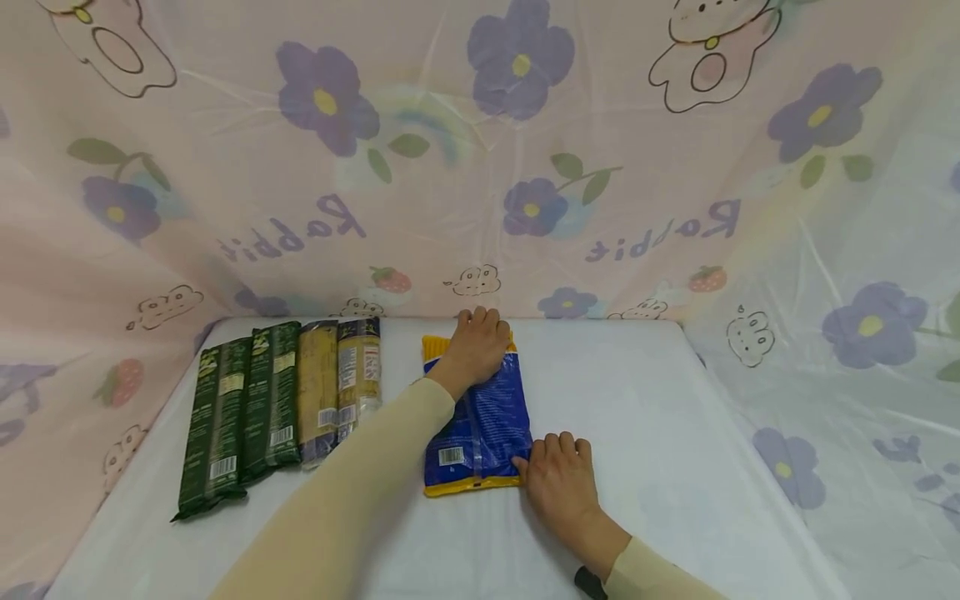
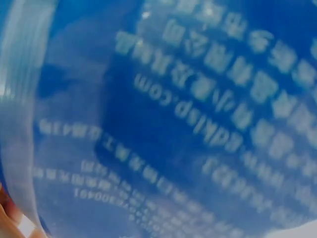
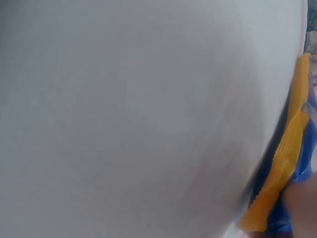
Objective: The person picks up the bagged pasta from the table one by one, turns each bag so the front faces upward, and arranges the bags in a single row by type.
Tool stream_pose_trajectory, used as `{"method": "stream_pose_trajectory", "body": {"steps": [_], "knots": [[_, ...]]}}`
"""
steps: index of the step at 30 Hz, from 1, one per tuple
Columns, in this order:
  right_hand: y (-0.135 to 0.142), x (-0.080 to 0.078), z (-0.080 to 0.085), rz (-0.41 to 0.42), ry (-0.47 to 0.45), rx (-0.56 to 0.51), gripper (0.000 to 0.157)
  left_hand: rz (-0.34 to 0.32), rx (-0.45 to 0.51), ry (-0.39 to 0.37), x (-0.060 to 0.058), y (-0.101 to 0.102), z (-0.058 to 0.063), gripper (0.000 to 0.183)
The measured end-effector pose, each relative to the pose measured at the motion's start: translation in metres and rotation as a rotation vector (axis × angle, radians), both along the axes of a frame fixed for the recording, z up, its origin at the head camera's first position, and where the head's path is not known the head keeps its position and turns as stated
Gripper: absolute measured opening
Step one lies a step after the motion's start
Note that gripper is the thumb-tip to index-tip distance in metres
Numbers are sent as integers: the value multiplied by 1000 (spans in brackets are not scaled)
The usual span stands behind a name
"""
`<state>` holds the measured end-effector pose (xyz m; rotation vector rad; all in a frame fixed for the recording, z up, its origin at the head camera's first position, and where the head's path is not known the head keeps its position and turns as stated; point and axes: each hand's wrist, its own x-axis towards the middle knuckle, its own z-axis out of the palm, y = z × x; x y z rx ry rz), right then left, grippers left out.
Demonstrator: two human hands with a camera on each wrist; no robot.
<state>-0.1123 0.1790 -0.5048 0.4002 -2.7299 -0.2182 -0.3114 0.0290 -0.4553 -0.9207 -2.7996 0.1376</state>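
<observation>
A blue packet (image 1: pixel 495 417) with yellow ends lies back side up on the white surface, its barcode near the lower left. My left hand (image 1: pixel 477 346) grips its far end, fingers curled over the top edge. White print and a clear seam on the blue packet (image 2: pixel 148 114) fill the left wrist view. At the near right corner my right hand (image 1: pixel 562 483) pinches the packet, thumb on the corner and the other fingers beside it. In the right wrist view, the thumb (image 3: pixel 302 203) lies against the packet's yellow end (image 3: pixel 282 168).
To the left, two green packets (image 1: pixel 272 408) lie side by side. Next to them are a clear packet (image 1: pixel 318 383) with yellowish contents and a similar one with a dark blue top (image 1: pixel 359 367). Patterned curtains (image 1: pixel 450 167) rise behind and beside the white tabletop (image 1: pixel 630 400).
</observation>
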Motion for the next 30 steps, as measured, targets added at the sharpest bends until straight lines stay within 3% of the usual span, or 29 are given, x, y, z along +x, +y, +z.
{"method": "stream_pose_trajectory", "body": {"steps": [7, 14, 18, 24, 30], "knots": [[1, -3, -2, 22, 71, -31, 47, -12, 61, 74, 6, -10, 18, 29], [3, -7, 1, 35, 54, -128, 39, -36, 113, 138, 15, -21, 37, 28], [6, -6, 21, 77, 119, -166, 33, -53, 155, 180, 20, -27, 58, 28], [5, 6, 56, 193, 324, -191, 30, -56, 235, 242, 27, -28, 94, 27], [-12, 13, 66, 297, 430, -210, 32, -86, 161, 244, 34, -27, 106, 22]]}}
